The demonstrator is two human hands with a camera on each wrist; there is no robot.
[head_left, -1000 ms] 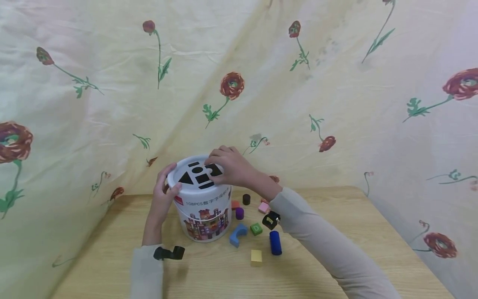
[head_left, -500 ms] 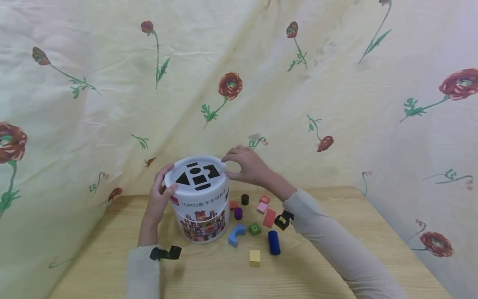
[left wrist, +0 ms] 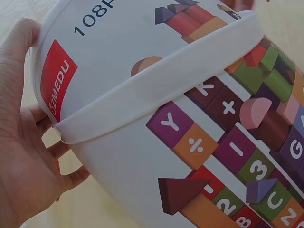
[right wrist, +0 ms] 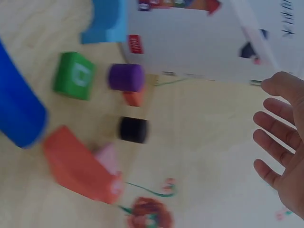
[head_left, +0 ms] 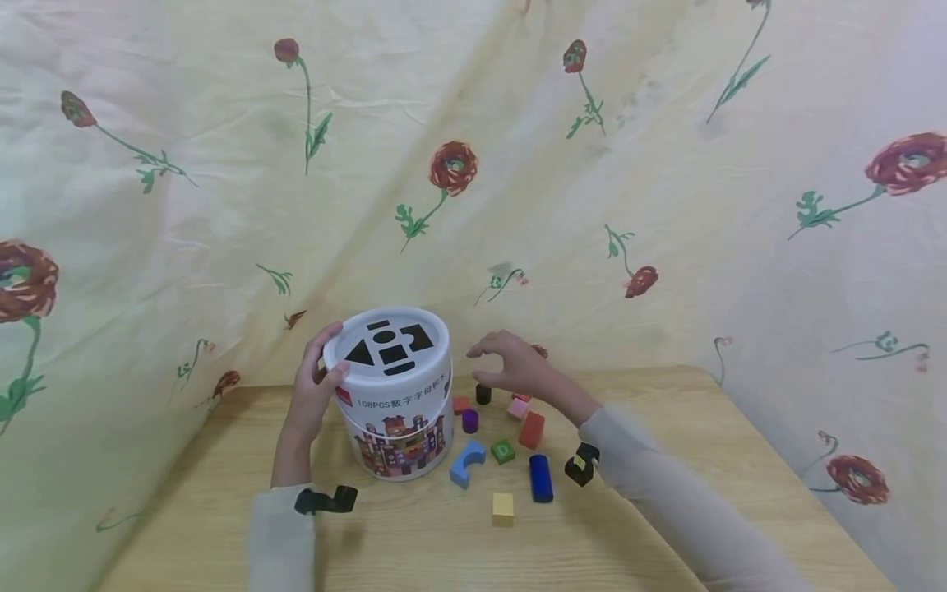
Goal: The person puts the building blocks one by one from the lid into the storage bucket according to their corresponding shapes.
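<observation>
A white toy-block bucket [head_left: 399, 403] stands upright on the table, its lid [head_left: 355, 329] cut with black-looking shaped holes. My left hand [head_left: 314, 382] holds its left side near the top, the thumb at the rim and the fingers wrapping behind; the left wrist view shows this hand [left wrist: 28, 142] against the wall by a red label. Nothing is held by my right hand [head_left: 518, 366], which hovers right of the bucket, apart from it, fingers loosely bent. Nearest below that hand are a black cylinder [head_left: 483, 395], a pink block [head_left: 517, 409] and a red block [head_left: 532, 430].
On the wooden table [head_left: 414, 543] lie a purple cylinder [head_left: 469, 421], an orange-red block [head_left: 461, 405], a green letter cube [head_left: 503, 450], a light-blue arch block [head_left: 466, 463], a dark-blue cylinder [head_left: 541, 478] and a yellow block [head_left: 502, 510]. A flowered cloth [head_left: 355, 205] hangs behind.
My right hand has come off the lid and moved right and down, beside the bucket. The red block beneath the right forearm has come into view. The left hand keeps its hold.
</observation>
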